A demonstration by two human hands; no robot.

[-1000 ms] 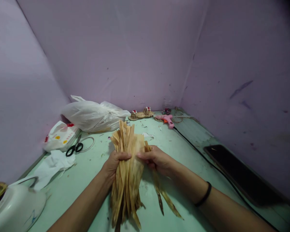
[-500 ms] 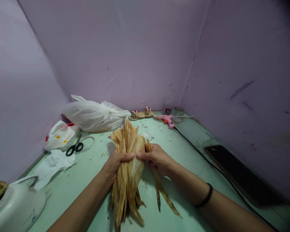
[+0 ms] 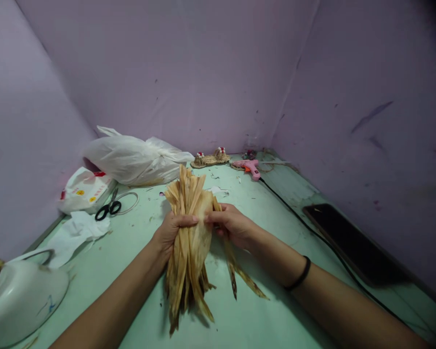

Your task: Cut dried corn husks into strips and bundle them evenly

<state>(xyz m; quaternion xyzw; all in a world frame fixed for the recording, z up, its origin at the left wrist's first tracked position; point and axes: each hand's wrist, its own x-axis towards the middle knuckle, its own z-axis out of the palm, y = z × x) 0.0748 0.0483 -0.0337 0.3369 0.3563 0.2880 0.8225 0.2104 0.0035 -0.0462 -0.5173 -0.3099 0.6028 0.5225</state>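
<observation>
**Dried-leaf strips: most bunched in left, a few apart in right**

Bundle of dried leaf strips was in the left hand, over the desk. That hand was closed around its middle, thumb across the front. Right hand had thumb and fingers pinched at the edge of the broad strip, on the bundle's right side. Narrow strips hung from the same hand, right of the bundle, lower ends apart from it.

Done: most strips gathered, roughly lengthwise. Open: narrow strips separate, bundle ends uneven and splayed, no tie visible. Total strip count unclear, so no firm progress figure.

Out of the hands: scissors left of the bundle, pink glue gun beyond it, to the right.
</observation>
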